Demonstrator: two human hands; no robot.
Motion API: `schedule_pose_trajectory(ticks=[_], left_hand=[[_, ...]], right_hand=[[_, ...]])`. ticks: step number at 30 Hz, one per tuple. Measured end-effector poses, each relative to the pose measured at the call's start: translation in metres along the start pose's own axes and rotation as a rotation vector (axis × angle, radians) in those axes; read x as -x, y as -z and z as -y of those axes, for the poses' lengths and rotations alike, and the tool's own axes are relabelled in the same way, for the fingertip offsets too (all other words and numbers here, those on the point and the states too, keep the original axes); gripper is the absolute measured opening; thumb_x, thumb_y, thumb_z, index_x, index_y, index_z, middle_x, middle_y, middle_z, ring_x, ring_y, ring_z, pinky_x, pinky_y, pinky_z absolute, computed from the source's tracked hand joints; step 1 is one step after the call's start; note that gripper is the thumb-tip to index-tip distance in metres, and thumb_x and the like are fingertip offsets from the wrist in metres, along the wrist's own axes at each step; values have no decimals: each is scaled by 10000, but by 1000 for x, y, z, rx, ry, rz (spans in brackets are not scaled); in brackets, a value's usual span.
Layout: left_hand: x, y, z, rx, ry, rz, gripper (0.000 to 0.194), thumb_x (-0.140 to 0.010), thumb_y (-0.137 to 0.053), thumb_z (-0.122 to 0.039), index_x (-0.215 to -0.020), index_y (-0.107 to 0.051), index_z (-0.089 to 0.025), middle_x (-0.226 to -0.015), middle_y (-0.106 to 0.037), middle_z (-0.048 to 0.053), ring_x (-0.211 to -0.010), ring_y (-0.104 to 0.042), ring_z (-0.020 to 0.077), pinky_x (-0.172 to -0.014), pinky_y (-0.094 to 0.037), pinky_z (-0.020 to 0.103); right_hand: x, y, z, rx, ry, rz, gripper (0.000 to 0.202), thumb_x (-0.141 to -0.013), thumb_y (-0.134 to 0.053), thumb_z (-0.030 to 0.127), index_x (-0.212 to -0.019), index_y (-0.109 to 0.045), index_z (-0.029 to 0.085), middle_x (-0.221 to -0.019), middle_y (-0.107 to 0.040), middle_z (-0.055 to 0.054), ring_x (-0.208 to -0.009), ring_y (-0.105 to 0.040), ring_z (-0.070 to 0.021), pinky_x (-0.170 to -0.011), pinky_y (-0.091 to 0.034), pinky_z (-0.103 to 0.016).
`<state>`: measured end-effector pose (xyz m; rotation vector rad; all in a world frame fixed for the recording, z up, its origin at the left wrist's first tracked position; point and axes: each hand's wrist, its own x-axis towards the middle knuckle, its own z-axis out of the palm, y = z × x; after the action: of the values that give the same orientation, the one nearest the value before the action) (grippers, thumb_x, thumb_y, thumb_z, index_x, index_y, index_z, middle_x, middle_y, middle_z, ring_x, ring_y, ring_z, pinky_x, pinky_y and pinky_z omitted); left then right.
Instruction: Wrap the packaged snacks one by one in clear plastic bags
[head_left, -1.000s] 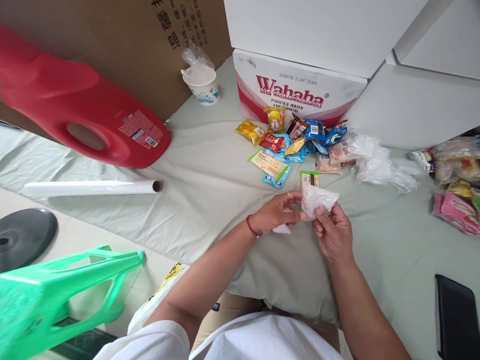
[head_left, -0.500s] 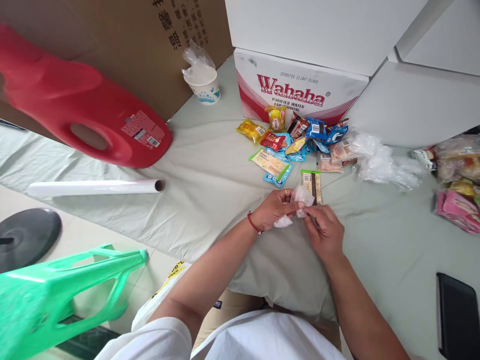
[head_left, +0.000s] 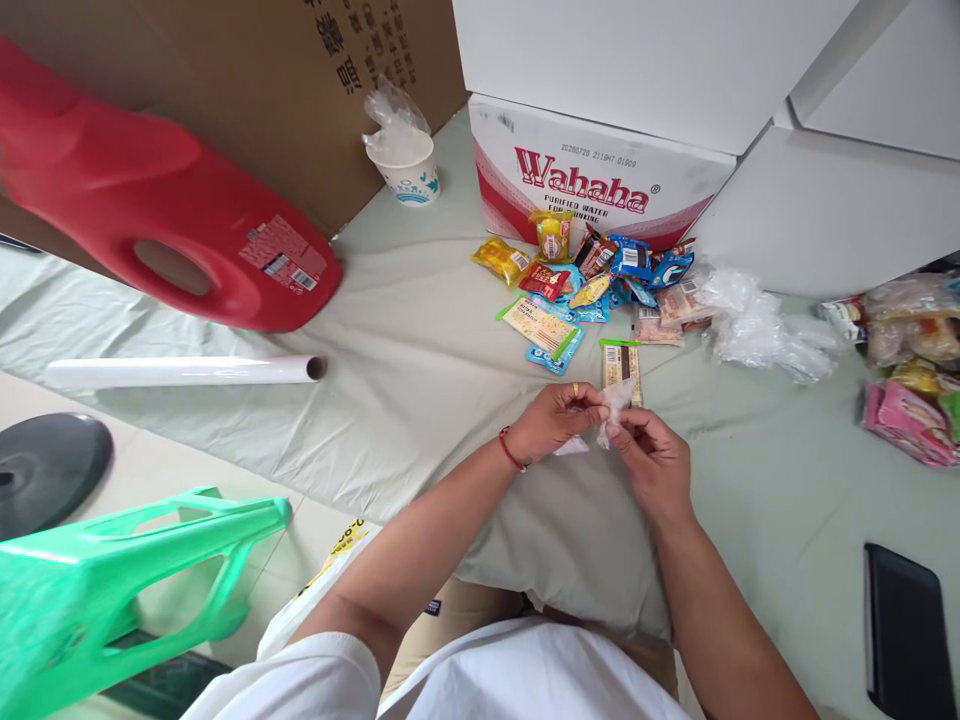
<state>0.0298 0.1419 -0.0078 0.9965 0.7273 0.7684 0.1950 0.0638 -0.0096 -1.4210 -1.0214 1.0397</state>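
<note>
A crumpled clear plastic bag [head_left: 615, 402] is pinched between both hands near the front of the cloth-covered table. My left hand [head_left: 559, 420], with a ring and a red wrist string, grips its left side, and part of the plastic hangs below the fingers. On the other side my right hand [head_left: 654, 458] holds it between thumb and fingers. Just beyond the hands lies a snack bar with green ends [head_left: 621, 366]. Behind it are a second bar [head_left: 538, 325], a yellow packet [head_left: 501, 260], a red packet [head_left: 545, 281] and several blue packets [head_left: 631, 257].
Clear plastic bags [head_left: 757, 325] lie right of the snacks, with more packets [head_left: 909, 420] farther right. A black phone-like object [head_left: 906, 635] is near the right edge. At left are a red jug [head_left: 247, 270], a white roll [head_left: 187, 371], a paper cup [head_left: 409, 172] and a green stool [head_left: 67, 590].
The plastic between my hands has been drawn into a narrower, more upright shape. My right thumb and fingers have closed in on it. The whole view has shifted slightly.
</note>
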Motion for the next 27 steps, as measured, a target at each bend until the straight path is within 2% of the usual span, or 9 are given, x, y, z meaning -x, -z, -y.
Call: schedule_pose_trajectory(ticks=[5, 9, 12, 15, 18, 21, 23, 25, 27], left_hand=[[-1, 4, -4, 130, 30, -51, 478, -687, -889, -542, -769, -628, -150, -656, -578, -38, -561, -427, 55, -552, -308, 219], [-1, 7, -15, 353, 61, -75, 442, -641, -900, -433, -776, -566, -176, -671, -601, -36, -561, -506, 70, -544, -346, 208], [-1, 10, -20, 423, 49, -89, 420, -642, -882, -390, -768, -538, -186, -697, -613, -33, -565, -557, 83, -540, -385, 207], [-2, 14, -21, 456, 38, -105, 421, -637, -876, -376, -749, -515, -189, -681, -599, -42, -512, -538, 70, -503, -366, 203], [-2, 14, -22, 485, 54, -128, 467, -640, -872, -457, -771, -504, -201, -729, -647, -24, -466, -507, 64, -458, -336, 210], [2, 10, -21, 434, 100, -110, 582, -674, -840, -651, -976, -591, -220, -879, -708, 19, -546, -566, 101, -466, -374, 223], [4, 7, -18, 325, 136, -32, 673, -646, -870, -675, -1078, -622, -222, -910, -707, 24, -597, -583, 111, -495, -396, 226], [3, 6, -12, 189, 157, 49, 628, -599, -929, -608, -967, -655, -180, -806, -668, 5, -582, -540, 90, -523, -388, 222], [1, 4, -5, 86, 136, 33, 546, -610, -927, -572, -819, -642, -156, -692, -601, -23, -566, -483, 74, -549, -366, 221]], right_hand=[[-6, 3, 9, -295, -78, -107, 299, -767, -873, 458, -857, -705, 228, -630, -529, 55, -539, -410, -74, -509, -358, -210], [-16, 17, 15, -538, -172, -190, 379, -663, -932, 395, -805, -625, 223, -667, -511, 63, -501, -375, -53, -417, -314, -173], [-20, 27, 15, -602, -205, -210, 399, -634, -945, 351, -804, -613, 209, -652, -470, 80, -460, -305, -26, -363, -255, -142], [-22, 32, 15, -609, -213, -203, 409, -631, -946, 355, -780, -598, 202, -605, -418, 96, -429, -266, -15, -339, -232, -126], [-21, 32, 16, -603, -212, -224, 419, -617, -952, 363, -791, -604, 207, -592, -424, 100, -412, -262, -11, -330, -234, -123], [-19, 30, 15, -566, -212, -213, 410, -630, -947, 377, -832, -631, 213, -619, -462, 93, -409, -273, -9, -329, -237, -127], [-19, 29, 14, -528, -223, -170, 392, -658, -931, 404, -833, -637, 212, -628, -465, 88, -410, -266, -10, -330, -225, -134], [-20, 30, 13, -487, -221, -149, 389, -674, -919, 433, -834, -645, 209, -640, -473, 81, -419, -269, -13, -339, -219, -144], [-20, 31, 14, -415, -158, -220, 399, -669, -925, 431, -870, -663, 206, -689, -512, 67, -455, -314, -23, -372, -255, -156]])
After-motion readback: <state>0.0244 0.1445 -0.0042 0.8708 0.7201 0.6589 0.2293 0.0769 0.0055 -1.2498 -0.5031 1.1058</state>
